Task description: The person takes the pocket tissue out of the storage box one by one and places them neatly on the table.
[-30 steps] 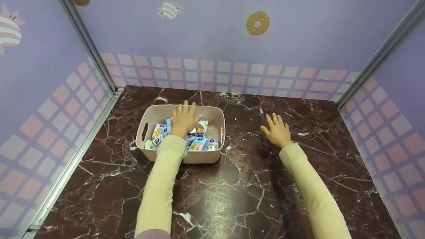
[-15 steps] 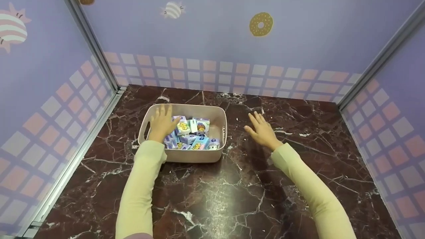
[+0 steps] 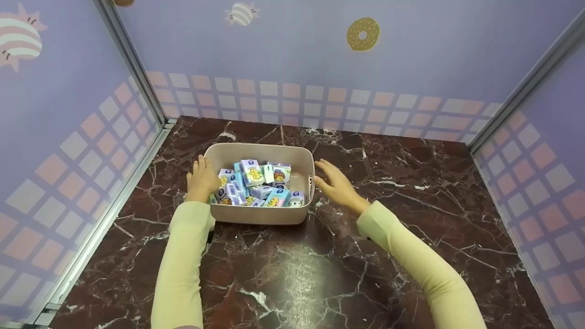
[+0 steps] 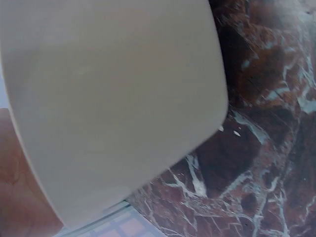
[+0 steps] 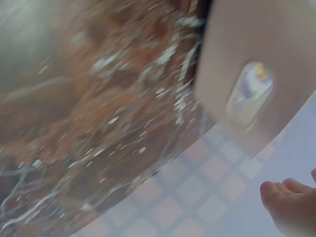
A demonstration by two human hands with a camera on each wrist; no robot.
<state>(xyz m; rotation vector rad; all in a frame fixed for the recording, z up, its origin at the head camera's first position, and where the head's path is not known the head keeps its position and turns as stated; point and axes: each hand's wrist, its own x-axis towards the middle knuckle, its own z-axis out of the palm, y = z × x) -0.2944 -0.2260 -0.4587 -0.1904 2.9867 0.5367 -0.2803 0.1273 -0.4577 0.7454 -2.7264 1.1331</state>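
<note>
Left grip [image 3: 201, 180] and right grip [image 3: 339, 186] flank the basket [image 3: 258, 215], fingers extended and, as far as I can see, clasping nothing. Under it all spreads the dark marbled surface [image 3: 256, 265], hemmed by purple panels [image 3: 292, 50]. Toward 11 o'clock of its middle stands the beige basket, long axis running from 9 to 3, straight between my grips. So it lies at 3 o'clock from my left and 9 o'clock from my right, and I judge any two-handed hold turns on that line. Left is nearer, overlapping the basket's 9 o'clock end, though whether it touches I cannot tell; right sits just off the 3 o'clock end, seemingly apart from it. Inside, small packs [image 3: 251, 172] lie jumbled, crowded toward 8 o'clock. Last, a handle slot [image 5: 243, 114] pierces the basket's 3 o'clock end, facing my right grip, with packs showing through.
</note>
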